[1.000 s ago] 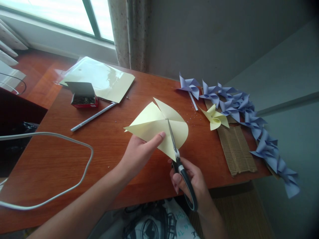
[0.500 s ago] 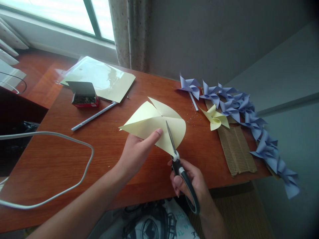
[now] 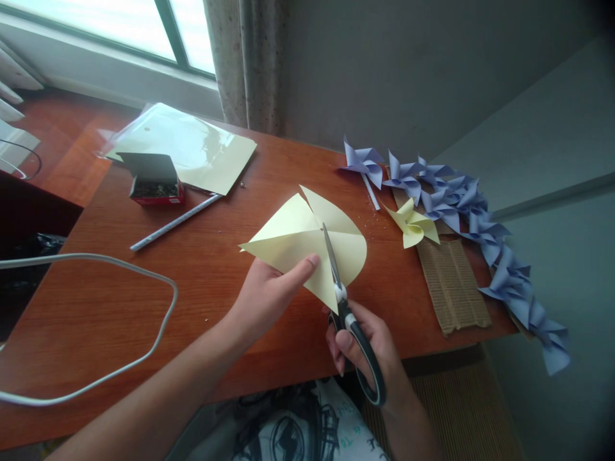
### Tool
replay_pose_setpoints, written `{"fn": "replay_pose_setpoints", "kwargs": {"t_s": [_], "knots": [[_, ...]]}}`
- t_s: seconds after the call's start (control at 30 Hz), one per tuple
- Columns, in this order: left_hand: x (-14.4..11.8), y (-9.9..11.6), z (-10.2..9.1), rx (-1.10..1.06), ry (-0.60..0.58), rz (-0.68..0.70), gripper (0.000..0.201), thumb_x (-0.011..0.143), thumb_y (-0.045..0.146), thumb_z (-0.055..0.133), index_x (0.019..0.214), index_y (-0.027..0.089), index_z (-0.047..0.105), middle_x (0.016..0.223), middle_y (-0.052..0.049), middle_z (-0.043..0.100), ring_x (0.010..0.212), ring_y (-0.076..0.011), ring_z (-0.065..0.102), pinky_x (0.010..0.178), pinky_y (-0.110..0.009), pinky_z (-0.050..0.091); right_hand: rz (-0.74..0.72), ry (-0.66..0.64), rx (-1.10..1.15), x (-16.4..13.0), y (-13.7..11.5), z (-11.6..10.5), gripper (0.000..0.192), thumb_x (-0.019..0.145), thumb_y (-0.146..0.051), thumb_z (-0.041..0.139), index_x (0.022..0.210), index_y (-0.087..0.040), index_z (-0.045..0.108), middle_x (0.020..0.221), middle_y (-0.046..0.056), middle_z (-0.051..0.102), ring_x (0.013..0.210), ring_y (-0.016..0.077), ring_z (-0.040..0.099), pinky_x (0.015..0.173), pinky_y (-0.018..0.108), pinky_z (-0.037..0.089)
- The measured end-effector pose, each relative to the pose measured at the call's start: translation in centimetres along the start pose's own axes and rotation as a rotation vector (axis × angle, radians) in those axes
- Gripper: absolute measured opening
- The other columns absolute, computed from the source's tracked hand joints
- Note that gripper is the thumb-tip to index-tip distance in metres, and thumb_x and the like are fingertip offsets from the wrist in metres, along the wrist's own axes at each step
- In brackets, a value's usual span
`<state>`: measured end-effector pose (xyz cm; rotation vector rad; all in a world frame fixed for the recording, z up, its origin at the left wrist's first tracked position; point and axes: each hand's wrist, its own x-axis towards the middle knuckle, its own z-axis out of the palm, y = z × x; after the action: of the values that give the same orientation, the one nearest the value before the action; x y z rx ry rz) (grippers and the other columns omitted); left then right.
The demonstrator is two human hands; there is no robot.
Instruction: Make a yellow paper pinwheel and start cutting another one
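Two hands working | right hand point(image 3: 369, 349) is gripping scissors point(image 3: 343, 301), blades closing into yellow paper point(image 3: 300, 240) | left hand point(image 3: 269, 294) is pinching it above table point(image 3: 144, 307) | I'm judging it light, floppy: hold near cut | purple pinwheels point(image 3: 461, 205) beyond.

Wooden desk point(image 3: 202, 282): cable point(image 3: 158, 333), pinwheels point(image 3: 461, 205), staple box point(image 3: 156, 190), cardboard point(image 3: 454, 288).

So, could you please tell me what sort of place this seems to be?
Probably a home desk used for paper crafts: a wooden table by a curtained window, a row of finished purple pinwheels, and yellow paper being cut with scissors.
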<state>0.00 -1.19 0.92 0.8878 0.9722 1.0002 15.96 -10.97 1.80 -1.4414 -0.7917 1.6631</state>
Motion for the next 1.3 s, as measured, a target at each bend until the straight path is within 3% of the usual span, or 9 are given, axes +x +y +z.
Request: {"fn": "replay_pose_setpoints", "kwargs": {"t_s": [0.17,0.4,0.7,0.9,1.3], "knots": [[-0.2,0.4,0.3,0.035,0.012,-0.008,0.027,0.086,0.04,0.072,0.094,0.014,0.075,0.101,-0.01,0.079,0.09,-0.0257,0.073,0.082,-0.032,0.057,0.0,-0.001,0.001,0.1,-0.1,0.1,0.053,0.075,-0.059,0.081,0.102,-0.017,0.063,0.064,-0.003,0.056,0.048,0.0086,0.047,0.044,0.02,0.041],[-0.3,0.3,0.4,0.003,0.024,-0.01,0.026,0.085,0.035,0.075,0.1,0.014,0.074,0.105,-0.009,0.079,0.097,-0.0259,0.072,0.086,-0.031,0.056,-0.012,0.019,-0.013,0.2,0.0,0.3,0.055,0.08,-0.058,0.077,0.113,-0.015,0.063,0.065,-0.002,0.057,0.049,0.009,0.048,0.044,0.02,0.041],[-0.2,0.3,0.2,0.004,-0.011,0.002,0.024,0.086,0.036,0.074,0.097,0.015,0.073,0.101,-0.008,0.078,0.092,-0.0241,0.072,0.082,-0.03,0.056,-0.095,0.04,-0.05,0.5,0.9,0.4,0.056,0.083,-0.054,0.076,0.12,-0.015,0.061,0.067,-0.003,0.057,0.05,0.0086,0.048,0.046,0.019,0.044],[-0.2,0.3,0.1,0.013,-0.02,0.016,0.021,0.088,0.036,0.072,0.093,0.015,0.072,0.098,-0.006,0.079,0.087,-0.0201,0.071,0.079,-0.026,0.056,-0.109,0.032,-0.059,0.6,1.2,0.2,0.052,0.084,-0.052,0.076,0.118,-0.015,0.062,0.067,-0.003,0.057,0.05,0.0086,0.049,0.046,0.019,0.043],[-0.3,0.3,0.3,0.0,-0.003,0.017,0.023,0.087,0.034,0.074,0.097,0.014,0.073,0.101,-0.006,0.079,0.09,-0.0204,0.072,0.082,-0.026,0.056,-0.104,0.038,-0.099,0.5,1.2,0.1,0.045,0.084,-0.051,0.076,0.112,-0.017,0.064,0.069,-0.003,0.056,0.052,0.0077,0.049,0.047,0.018,0.042]]}}
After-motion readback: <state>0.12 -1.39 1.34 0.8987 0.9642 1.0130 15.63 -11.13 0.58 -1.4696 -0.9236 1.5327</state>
